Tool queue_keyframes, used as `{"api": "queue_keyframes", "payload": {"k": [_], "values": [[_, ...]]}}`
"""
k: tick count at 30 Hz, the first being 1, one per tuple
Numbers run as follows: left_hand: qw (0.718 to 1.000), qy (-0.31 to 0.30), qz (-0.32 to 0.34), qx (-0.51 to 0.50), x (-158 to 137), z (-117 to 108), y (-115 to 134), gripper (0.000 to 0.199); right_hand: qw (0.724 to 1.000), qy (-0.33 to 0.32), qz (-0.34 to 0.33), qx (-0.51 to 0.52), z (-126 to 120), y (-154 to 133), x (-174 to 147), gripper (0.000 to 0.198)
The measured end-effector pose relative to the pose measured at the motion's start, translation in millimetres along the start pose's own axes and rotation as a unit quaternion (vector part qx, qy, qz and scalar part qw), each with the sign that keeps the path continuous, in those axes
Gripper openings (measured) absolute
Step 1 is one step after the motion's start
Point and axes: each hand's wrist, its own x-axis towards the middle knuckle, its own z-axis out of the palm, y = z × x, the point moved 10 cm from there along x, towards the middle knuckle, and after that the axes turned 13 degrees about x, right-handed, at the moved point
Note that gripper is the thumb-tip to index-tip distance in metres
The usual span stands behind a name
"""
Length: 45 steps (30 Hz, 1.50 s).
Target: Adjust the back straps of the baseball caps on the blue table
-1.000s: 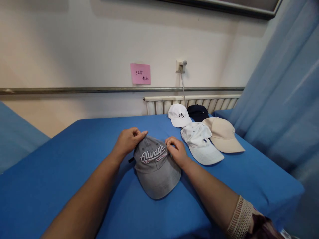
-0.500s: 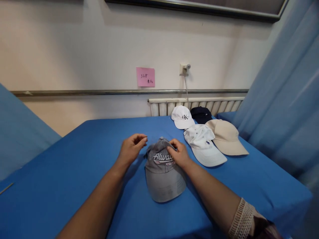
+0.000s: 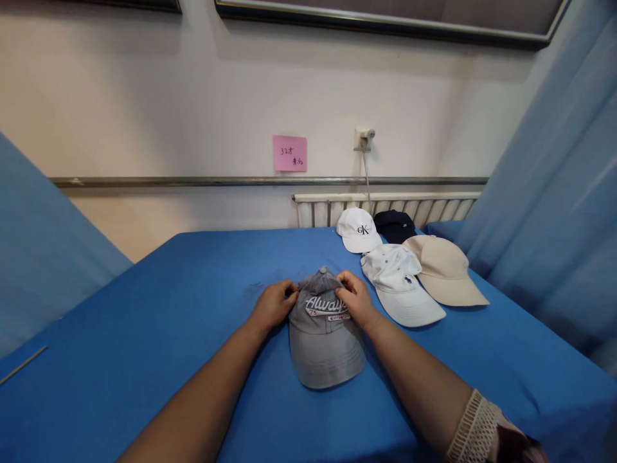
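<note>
A grey baseball cap (image 3: 325,347) with white "Always" lettering lies on the blue cloth, its brim toward me. My left hand (image 3: 276,303) pinches the left side of its crown, thumb and fingers together. On the right side of the crown, my right hand (image 3: 357,299) grips the fabric between thumb and fingers. Close by on the right is a white cap with a small dark blue emblem (image 3: 402,289), overlapping a beige cap (image 3: 443,270). Behind them sit a white cap with black letters (image 3: 357,230) and a navy cap (image 3: 395,225).
The blue cloth (image 3: 144,334) covers the table up to the wall. A thin stick (image 3: 23,365) lies at its left edge. Blue curtains (image 3: 540,193) hang at both sides. Along the wall run a metal rail (image 3: 216,182) and a radiator (image 3: 313,211), below a plugged socket (image 3: 362,139).
My left hand has moved right and closed on the cap's left side, where it was apart before. My right hand stays on the crown. The view has shifted slightly left.
</note>
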Motion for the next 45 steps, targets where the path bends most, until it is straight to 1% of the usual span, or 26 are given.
{"api": "queue_keyframes", "payload": {"k": [3, 6, 8, 9, 12, 14, 16, 17, 18, 20, 22, 26, 28, 30, 33, 36, 38, 41, 45], "values": [[0.999, 0.008, -0.014, -0.040, -0.6, -14.7, -7.5, 0.020, 0.999, 0.010, 0.011, 0.030, -3.6, 2.4, 0.7, 0.007], [0.992, -0.008, -0.032, -0.120, -3.6, -29.2, -17.5, 0.029, 0.997, 0.021, 0.028, 0.071, -6.1, 7.6, 1.7, 0.008], [0.980, -0.015, -0.071, -0.187, -4.5, -31.0, -30.1, 0.030, 0.995, 0.020, 0.044, 0.090, -4.6, 12.0, 1.8, 0.009], [0.976, -0.007, -0.090, -0.198, -4.3, -30.8, -35.9, 0.031, 0.994, 0.017, 0.052, 0.095, -3.0, 14.0, 1.6, 0.009], [0.978, 0.033, -0.109, -0.175, -1.6, -27.6, -42.5, 0.030, 0.994, 0.011, 0.062, 0.091, 0.7, 17.3, 1.0, 0.012], [0.980, 0.072, -0.106, -0.150, -1.7, -29.9, -39.2, 0.029, 0.994, 0.020, 0.059, 0.085, -0.5, 17.9, 1.0, 0.015], [0.985, 0.107, -0.098, -0.096, -5.1, -38.0, -31.3, 0.028, 0.994, 0.035, 0.059, 0.086, -3.2, 19.8, 1.1, 0.017], [0.988, 0.106, -0.090, -0.064, -7.0, -40.0, -25.8, 0.027, 0.993, 0.039, 0.063, 0.090, -4.0, 21.4, 1.1, 0.017], [0.992, 0.088, -0.079, -0.032, -8.4, -39.1, -19.7, 0.027, 0.992, 0.040, 0.067, 0.096, -4.2, 23.0, 1.0, 0.017], [0.998, 0.037, -0.051, 0.004, -10.5, -31.3, -8.8, 0.027, 0.991, 0.037, 0.072, 0.103, -3.3, 24.8, 0.7, 0.017], [0.999, 0.009, -0.039, -0.026, -11.5, -22.2, -4.7, 0.025, 0.992, 0.031, 0.074, 0.101, -1.8, 24.6, 0.3, 0.017], [0.983, -0.012, -0.099, -0.152, -10.1, 1.9, -17.1, 0.031, 0.993, 0.026, 0.080, 0.083, 0.4, 24.1, -0.4, 0.018], [0.977, -0.039, -0.104, -0.180, -9.4, 15.2, -16.2, 0.034, 0.994, 0.024, 0.080, 0.066, 1.4, 25.1, -0.3, 0.018], [0.974, -0.067, -0.082, -0.202, -9.9, 24.1, -7.3, 0.035, 0.995, 0.022, 0.078, 0.051, 2.3, 26.8, 0.1, 0.018], [0.962, -0.122, -0.055, -0.237, -15.7, 35.7, 9.4, 0.031, 0.996, 0.027, 0.076, 0.040, 2.3, 30.7, 0.3, 0.019], [0.948, -0.162, -0.057, -0.267, -23.3, 46.6, 20.8, 0.031, 0.996, 0.019, 0.082, 0.037, 6.8, 34.2, -0.4, 0.020], [0.942, -0.161, -0.066, -0.287, -25.4, 51.0, 24.1, 0.034, 0.996, 0.006, 0.081, 0.032, 12.0, 34.1, -1.4, 0.019], [0.940, -0.145, -0.075, -0.299, -24.6, 54.0, 25.8, 0.034, 0.998, -0.002, 0.064, 0.008, 17.0, 29.8, -3.1, 0.018], [0.940, -0.131, -0.079, -0.306, -23.7, 48.4, 27.6, 0.038, 0.999, -0.008, 0.030, -0.026, 19.5, 21.9, -4.4, 0.017]]}}
